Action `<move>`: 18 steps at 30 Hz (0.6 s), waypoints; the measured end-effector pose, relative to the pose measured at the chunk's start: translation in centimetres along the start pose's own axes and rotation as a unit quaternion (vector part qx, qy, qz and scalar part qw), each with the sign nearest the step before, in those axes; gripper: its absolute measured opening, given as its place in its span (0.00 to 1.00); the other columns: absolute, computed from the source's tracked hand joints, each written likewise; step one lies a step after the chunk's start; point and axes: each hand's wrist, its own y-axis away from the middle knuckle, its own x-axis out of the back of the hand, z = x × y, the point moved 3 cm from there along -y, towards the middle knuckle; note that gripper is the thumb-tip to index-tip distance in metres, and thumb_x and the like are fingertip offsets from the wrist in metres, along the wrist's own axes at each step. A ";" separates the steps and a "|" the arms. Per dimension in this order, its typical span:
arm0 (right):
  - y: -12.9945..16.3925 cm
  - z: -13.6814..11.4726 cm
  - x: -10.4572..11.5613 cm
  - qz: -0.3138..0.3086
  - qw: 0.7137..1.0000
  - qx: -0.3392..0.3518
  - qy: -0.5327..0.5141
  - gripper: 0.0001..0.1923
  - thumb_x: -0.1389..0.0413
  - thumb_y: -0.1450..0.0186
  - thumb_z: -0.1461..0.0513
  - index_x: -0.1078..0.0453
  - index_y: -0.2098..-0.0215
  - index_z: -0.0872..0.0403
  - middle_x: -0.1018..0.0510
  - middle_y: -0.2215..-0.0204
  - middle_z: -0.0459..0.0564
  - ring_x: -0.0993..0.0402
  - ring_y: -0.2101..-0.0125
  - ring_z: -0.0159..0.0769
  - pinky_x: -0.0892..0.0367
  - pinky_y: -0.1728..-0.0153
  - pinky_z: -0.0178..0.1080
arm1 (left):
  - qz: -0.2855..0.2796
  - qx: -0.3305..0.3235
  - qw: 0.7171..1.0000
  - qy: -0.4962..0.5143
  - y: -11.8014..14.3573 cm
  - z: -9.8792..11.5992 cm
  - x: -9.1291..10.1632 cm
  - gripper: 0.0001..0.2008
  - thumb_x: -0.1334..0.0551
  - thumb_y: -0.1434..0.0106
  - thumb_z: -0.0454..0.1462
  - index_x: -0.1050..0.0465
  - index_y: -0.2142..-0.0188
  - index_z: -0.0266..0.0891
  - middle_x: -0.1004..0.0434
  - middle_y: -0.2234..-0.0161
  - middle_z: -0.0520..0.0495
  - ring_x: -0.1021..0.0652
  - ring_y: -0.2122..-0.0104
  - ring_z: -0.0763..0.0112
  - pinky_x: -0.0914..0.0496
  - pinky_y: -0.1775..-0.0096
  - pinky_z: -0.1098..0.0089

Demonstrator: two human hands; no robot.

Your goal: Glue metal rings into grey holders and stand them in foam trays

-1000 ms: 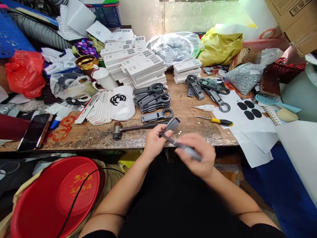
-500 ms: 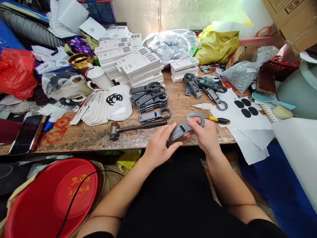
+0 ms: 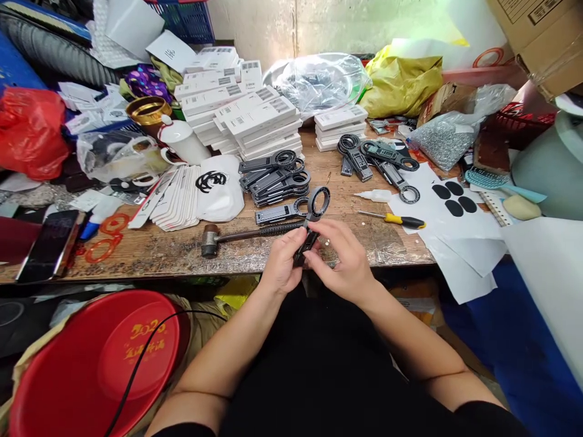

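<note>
A dark grey plastic holder with a ring at one end (image 3: 319, 203) is held upright and tilted at the bench's front edge, ring uppermost. My left hand (image 3: 283, 258) is closed around its lower part, thumb along the side. Fingers of my right hand (image 3: 344, 258) pinch the same piece from the right, at its flat body. Just beyond my hands lie a hammer (image 3: 241, 235), partly hidden behind the left hand, and a pile of similar ring-ended pieces (image 3: 276, 179). To the right is a yellow and black screwdriver (image 3: 403, 221).
White boxes (image 3: 259, 118) are stacked at the back. More ring-ended pieces (image 3: 387, 155) and a small white bottle (image 3: 377, 195) lie to the right, beside paper with black ovals (image 3: 453, 197). A phone (image 3: 50, 246) is at left. Below stands a red basin (image 3: 59, 364).
The grey piece has been turned from lying slanted to standing ring-up and moved left. My right hand has shifted from the ring to its body; my left hand has closed around it.
</note>
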 end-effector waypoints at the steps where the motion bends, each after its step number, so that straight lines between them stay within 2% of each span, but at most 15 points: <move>1: -0.4 0.0 0.2 -0.007 1.000 -0.001 -0.005 0.22 0.38 0.31 0.62 0.27 0.39 0.49 0.17 0.49 0.57 0.19 0.48 0.48 0.21 0.46 0.53 | 0.000 -0.001 1.000 -0.003 0.1 -0.1 -0.1 0.26 0.20 0.50 0.54 0.20 0.65 0.37 0.18 0.70 0.47 0.21 0.74 0.70 0.28 0.74 0.72; 3: -1.0 0.1 0.7 -0.024 1.000 -0.005 -0.016 0.19 0.36 0.33 0.62 0.26 0.44 0.48 0.17 0.56 0.53 0.19 0.55 0.46 0.20 0.53 0.49 | -0.005 -0.001 1.000 -0.010 0.2 -0.4 -0.4 0.25 0.20 0.50 0.55 0.19 0.66 0.37 0.16 0.68 0.45 0.17 0.69 0.62 0.23 0.68 0.66; 5: -1.1 0.1 1.0 -0.037 0.999 -0.013 -0.024 0.17 0.36 0.33 0.62 0.27 0.46 0.48 0.18 0.59 0.51 0.20 0.58 0.43 0.20 0.57 0.46 | -0.013 -0.007 1.000 -0.020 0.3 -0.5 -0.7 0.26 0.21 0.49 0.55 0.19 0.66 0.37 0.16 0.68 0.44 0.16 0.67 0.59 0.21 0.66 0.63; 10: 0.0 -0.1 1.2 -0.038 0.999 -0.012 -0.009 0.18 0.38 0.31 0.65 0.28 0.44 0.49 0.18 0.55 0.54 0.19 0.56 0.42 0.20 0.57 0.44 | -0.029 -0.020 0.999 -0.033 0.4 -0.5 -1.3 0.23 0.23 0.45 0.55 0.18 0.66 0.38 0.17 0.71 0.46 0.20 0.74 0.66 0.24 0.70 0.65; 13: 0.7 -0.7 1.5 -0.004 1.000 -0.001 -0.002 0.17 0.40 0.29 0.67 0.28 0.43 0.49 0.17 0.54 0.55 0.18 0.54 0.42 0.18 0.55 0.45 | -0.017 -0.063 0.997 -0.047 0.3 0.0 -1.6 0.21 0.21 0.46 0.53 0.19 0.68 0.38 0.16 0.69 0.48 0.19 0.71 0.68 0.23 0.65 0.67; 15: 1.1 -1.6 1.6 0.016 0.999 0.032 0.002 0.18 0.40 0.29 0.70 0.26 0.44 0.50 0.16 0.55 0.55 0.17 0.55 0.41 0.18 0.54 0.45 | 0.008 -0.081 0.995 -0.055 0.2 0.6 -1.7 0.23 0.21 0.48 0.53 0.21 0.69 0.37 0.17 0.70 0.49 0.20 0.71 0.70 0.23 0.65 0.71; 18: 1.8 -3.5 1.4 0.021 0.994 0.108 0.000 0.19 0.40 0.32 0.74 0.24 0.45 0.56 0.14 0.59 0.56 0.16 0.57 0.40 0.18 0.52 0.44 | 0.032 -0.072 0.995 -0.054 -0.2 1.6 -1.5 0.27 0.21 0.48 0.56 0.23 0.70 0.36 0.19 0.73 0.49 0.22 0.77 0.74 0.26 0.73 0.72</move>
